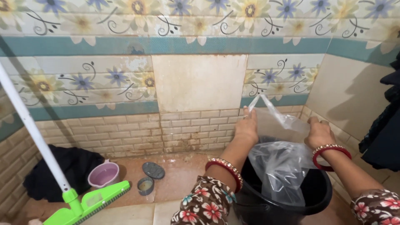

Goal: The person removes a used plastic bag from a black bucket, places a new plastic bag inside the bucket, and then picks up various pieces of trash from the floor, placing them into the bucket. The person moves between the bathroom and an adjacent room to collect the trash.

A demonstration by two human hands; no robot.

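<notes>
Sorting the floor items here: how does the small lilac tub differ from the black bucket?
The lilac tub is small, pale and shallow; the black bucket is far larger, dark and deep. The tub stands alone by the green floor wiper, untouched; the bucket has a clear plastic bag hanging into it, held by the left hand and right hand. Both are round, open-topped and upright on the floor.

- A glossy beige tiled floor point(179, 175) carries everything.
- A black plastic bucket point(291, 204) stands at right.
- A small lilac plastic mug point(103, 175), a dark round lid point(153, 170) and a small round tin point(145, 186) sit near the wall.
- A crumpled black cloth point(62, 171) lies at left.
- A bright green floor-wiper head point(89, 205) rests in front.
</notes>
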